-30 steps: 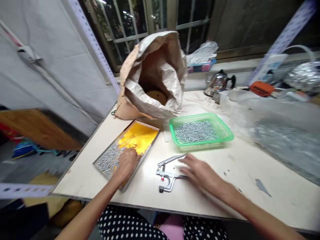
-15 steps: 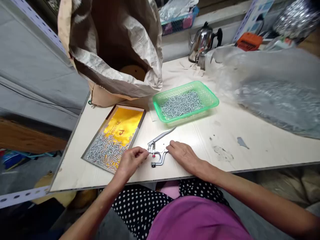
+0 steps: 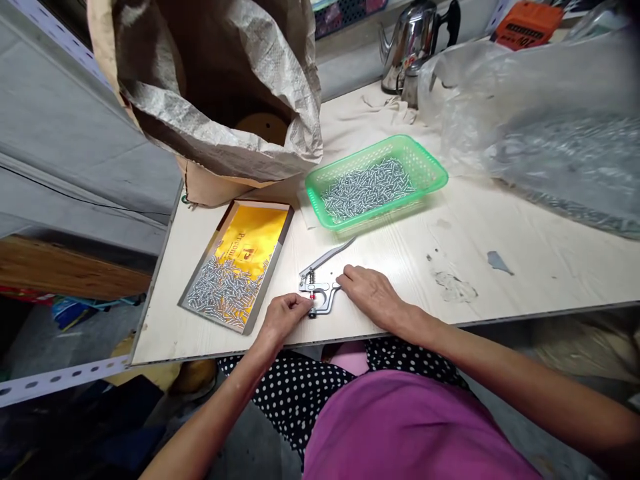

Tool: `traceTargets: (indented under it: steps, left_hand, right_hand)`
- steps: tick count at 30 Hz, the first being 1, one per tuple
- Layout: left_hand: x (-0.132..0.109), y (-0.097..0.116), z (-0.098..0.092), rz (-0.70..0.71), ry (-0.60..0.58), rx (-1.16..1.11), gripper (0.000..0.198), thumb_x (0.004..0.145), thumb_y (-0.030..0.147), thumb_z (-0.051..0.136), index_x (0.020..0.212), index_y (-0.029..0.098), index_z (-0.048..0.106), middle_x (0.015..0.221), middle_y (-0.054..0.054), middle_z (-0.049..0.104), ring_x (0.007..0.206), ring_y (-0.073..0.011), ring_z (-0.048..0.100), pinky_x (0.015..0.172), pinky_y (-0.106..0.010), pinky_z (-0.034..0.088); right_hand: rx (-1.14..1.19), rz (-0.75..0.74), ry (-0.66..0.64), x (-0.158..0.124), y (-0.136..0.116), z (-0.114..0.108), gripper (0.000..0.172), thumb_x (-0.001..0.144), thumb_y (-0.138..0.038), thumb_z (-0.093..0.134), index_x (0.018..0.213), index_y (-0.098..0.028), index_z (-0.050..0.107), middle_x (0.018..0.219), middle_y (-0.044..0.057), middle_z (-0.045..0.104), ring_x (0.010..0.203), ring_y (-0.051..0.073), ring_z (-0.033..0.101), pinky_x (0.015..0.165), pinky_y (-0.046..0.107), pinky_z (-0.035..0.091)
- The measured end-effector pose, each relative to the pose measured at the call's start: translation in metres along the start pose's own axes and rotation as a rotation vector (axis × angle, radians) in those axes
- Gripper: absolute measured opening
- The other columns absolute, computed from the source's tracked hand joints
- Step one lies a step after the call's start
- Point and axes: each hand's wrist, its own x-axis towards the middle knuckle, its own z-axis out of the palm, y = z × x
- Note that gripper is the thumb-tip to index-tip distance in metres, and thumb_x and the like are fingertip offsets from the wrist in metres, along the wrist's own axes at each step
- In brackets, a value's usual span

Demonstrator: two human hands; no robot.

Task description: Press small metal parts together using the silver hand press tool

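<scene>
Snap-fastener pliers (image 3: 326, 288) lie on the pale table, their upper handle raised and a spring and red part at the jaw. My right hand (image 3: 373, 297) is closed at the fingertips on the pliers' handle end. Thumb and fingers of my left hand (image 3: 286, 316) are pinched at the jaw opening, just under the red part; whatever they hold is too small to make out. Left of the pliers, a shallow tray (image 3: 257, 230) with a yellow bottom contains many small silvery metal pieces (image 3: 223, 293). Beyond the pliers, a green plastic basket (image 3: 435, 175) contains similar silvery pieces.
A large open paper sack (image 3: 220, 147) stands at the back left. A clear plastic bag of metal pieces (image 3: 565, 153) spreads over the right side. At the back are a metal kettle (image 3: 413, 43) and an orange box (image 3: 527, 25). The table's front edge runs close to my body.
My left hand has moved from beside the pliers' upper jaw down into the jaw opening. My right hand stays on the handle. The camera view has shifted slightly.
</scene>
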Motion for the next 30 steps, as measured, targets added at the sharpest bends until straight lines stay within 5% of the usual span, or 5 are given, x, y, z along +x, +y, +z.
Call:
traceTargets:
  steps: [6,13,24,26,30]
  left_hand:
    - [0.000,0.007,-0.005,-0.109,-0.168,-0.093,0.023,0.075,0.032,0.067,0.065,0.018,0.052,0.045,0.009,0.042,0.032,-0.0034,0.025,0.035,-0.021,0.014]
    - [0.003,0.015,-0.011,-0.128,-0.332,0.048,0.024,0.078,0.029,0.067,0.063,0.017,0.052,0.042,0.009,0.043,0.030,-0.0033,0.029,0.034,-0.020,0.015]
    - [-0.023,0.003,0.003,-0.179,-0.255,0.114,0.029,0.078,0.034,0.067,0.062,0.018,0.049,0.041,0.009,0.045,0.030,-0.0040,0.034,0.033,-0.018,0.018]
    - [-0.026,0.001,0.005,-0.180,-0.242,0.103,0.028,0.078,0.035,0.067,0.063,0.018,0.049,0.042,0.009,0.045,0.029,-0.0037,0.035,0.033,-0.018,0.018]
    - [-0.028,0.002,0.006,-0.197,-0.219,0.103,0.030,0.077,0.036,0.069,0.064,0.018,0.049,0.044,0.009,0.047,0.029,-0.0032,0.035,0.033,-0.017,0.020]
  right_hand:
    - [0.010,0.001,-0.003,-0.001,-0.001,-0.003,0.017,0.091,-0.006,0.044,0.089,-0.015,0.059,0.090,0.008,0.060,0.077,0.018,0.052,0.059,0.031,0.030]
    - [0.016,0.000,-0.002,-0.004,-0.003,-0.006,0.018,0.090,-0.005,0.046,0.090,-0.015,0.060,0.090,0.008,0.060,0.075,0.017,0.050,0.060,0.031,0.028]
    - [0.157,-0.094,-0.046,-0.017,0.000,-0.011,0.009,0.092,-0.018,0.053,0.094,-0.017,0.062,0.101,0.009,0.061,0.082,0.018,0.054,0.067,0.031,0.038]
    - [0.163,-0.122,-0.021,-0.016,0.007,-0.015,0.023,0.087,-0.029,0.063,0.106,-0.016,0.061,0.118,0.013,0.058,0.097,0.024,0.054,0.077,0.036,0.042]
    - [0.104,-0.187,0.054,-0.005,0.027,-0.016,0.084,0.067,-0.045,0.081,0.135,-0.013,0.043,0.145,0.020,0.039,0.130,0.039,0.032,0.100,0.054,0.033]
